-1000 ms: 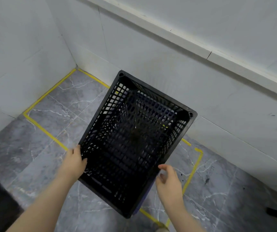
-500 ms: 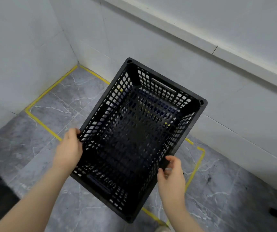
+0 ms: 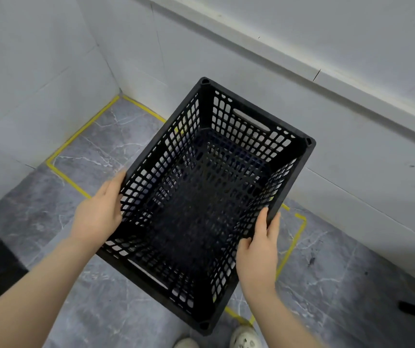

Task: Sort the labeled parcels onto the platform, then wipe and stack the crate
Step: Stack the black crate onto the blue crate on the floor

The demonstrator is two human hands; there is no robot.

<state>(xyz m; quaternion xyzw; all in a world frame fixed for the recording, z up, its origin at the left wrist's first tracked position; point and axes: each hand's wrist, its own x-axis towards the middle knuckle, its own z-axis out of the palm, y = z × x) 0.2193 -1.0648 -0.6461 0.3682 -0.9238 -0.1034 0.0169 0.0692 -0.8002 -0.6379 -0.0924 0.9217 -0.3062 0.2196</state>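
Squarely clasped by left grip (image 3: 98, 217) and right grip (image 3: 259, 252), one on each long rim: black lattice-walled crate (image 3: 299, 154), handle slot in each short end.

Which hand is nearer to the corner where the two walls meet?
Left. The left hand holds the crate's left rim, below the corner; the right hand holds the right rim, farther off.
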